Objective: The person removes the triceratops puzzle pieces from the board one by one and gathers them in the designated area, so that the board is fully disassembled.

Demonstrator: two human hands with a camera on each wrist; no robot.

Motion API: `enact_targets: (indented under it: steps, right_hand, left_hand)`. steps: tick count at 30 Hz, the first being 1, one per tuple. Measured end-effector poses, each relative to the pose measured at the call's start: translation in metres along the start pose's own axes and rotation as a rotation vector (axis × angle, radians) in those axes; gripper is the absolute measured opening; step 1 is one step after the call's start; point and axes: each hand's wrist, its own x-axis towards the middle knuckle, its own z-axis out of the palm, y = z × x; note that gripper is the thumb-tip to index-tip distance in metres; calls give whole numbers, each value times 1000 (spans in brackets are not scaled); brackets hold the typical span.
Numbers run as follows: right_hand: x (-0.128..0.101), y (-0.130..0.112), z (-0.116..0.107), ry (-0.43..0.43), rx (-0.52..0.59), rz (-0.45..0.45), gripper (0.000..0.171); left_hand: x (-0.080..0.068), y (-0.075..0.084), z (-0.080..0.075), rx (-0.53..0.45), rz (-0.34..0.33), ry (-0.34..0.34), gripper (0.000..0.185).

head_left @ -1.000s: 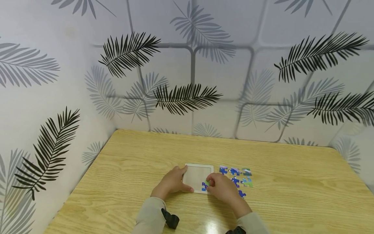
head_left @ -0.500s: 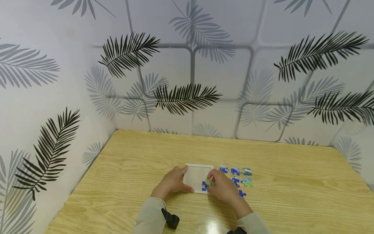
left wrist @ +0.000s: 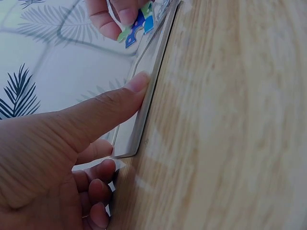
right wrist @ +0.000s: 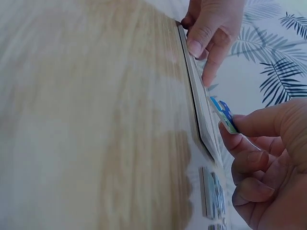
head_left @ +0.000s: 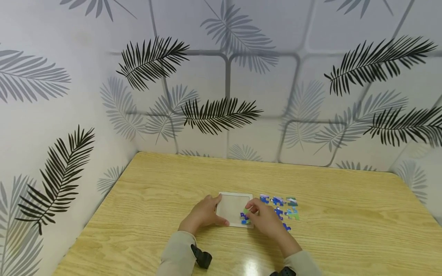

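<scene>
A square puzzle tray (head_left: 235, 194) with a pale rim lies on the table. My left hand (head_left: 203, 214) grips it at the left side, the thumb (left wrist: 136, 84) pressing on the near rim in the left wrist view. Over the tray's near right corner, my right hand (head_left: 266, 221) pinches a blue and green jigsaw piece (head_left: 244, 219) between thumb and index finger. This piece (right wrist: 224, 115) is tilted and held above the tray in the right wrist view. Its other fingers are curled beneath. No other piece shows inside the tray; the right hand hides part of its right side.
Several loose jigsaw pieces (head_left: 278, 201) lie in rough rows just right of the tray, some partly behind the right hand. The wood-grain table (head_left: 165, 176) meets a leaf-patterned wall (head_left: 207, 145) at the back.
The jigsaw piece has shifted slightly right and turned in my right hand's fingers, and that hand has edged right with it. My left hand and the tray have stayed put.
</scene>
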Motion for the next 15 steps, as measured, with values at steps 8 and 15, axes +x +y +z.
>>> enact_targets:
  steps: [8, 15]
  right_hand:
    - [-6, 15, -18, 14, 14, 9, 12]
    - [-16, 25, -41, 45, 22, 29, 14]
  left_hand:
    - [-3, -1, -1, -9, 20, -3, 95]
    - [-4, -3, -2, -18, 29, 4, 95]
